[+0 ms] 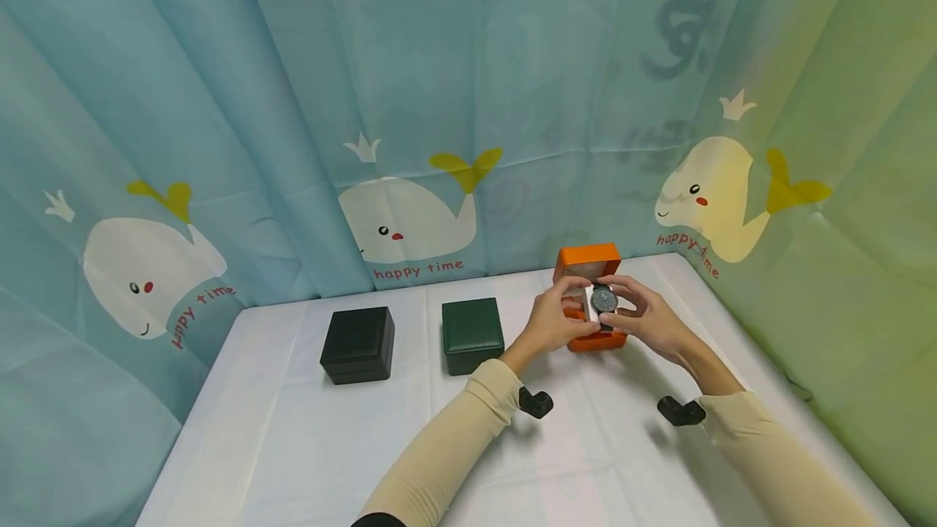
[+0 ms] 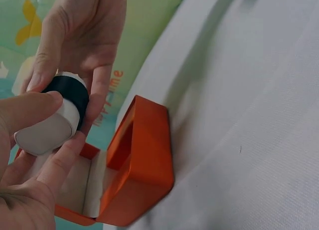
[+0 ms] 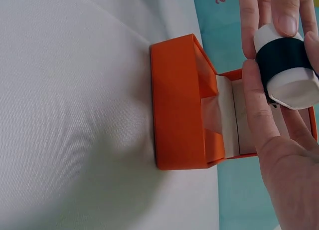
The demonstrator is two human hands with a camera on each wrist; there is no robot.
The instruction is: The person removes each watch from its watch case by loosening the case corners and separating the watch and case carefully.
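A dark-faced wristwatch [image 1: 603, 299] is wrapped around a white cushion [image 2: 45, 135], both held up over an orange watch box [image 1: 590, 255]. The box stands with its lid raised at the back. From the left, my left hand [image 1: 551, 321] pinches one end of the cushion between thumb and fingers. My right hand [image 1: 654, 324] grips the watch and cushion from the other side. Both wrist views show the dark strap [image 3: 283, 55] circling the cushion's middle. Below the hands, the box's orange base [image 2: 149, 145] sits on the table, with a hollow inside.
A green box [image 1: 472, 328] with its lid down stands left of the orange one. Further left is a black box [image 1: 359, 344], also closed. All rest on a white-covered table [image 1: 293, 446]. A printed curtain [image 1: 410, 104] hangs close behind the table and along its right side.
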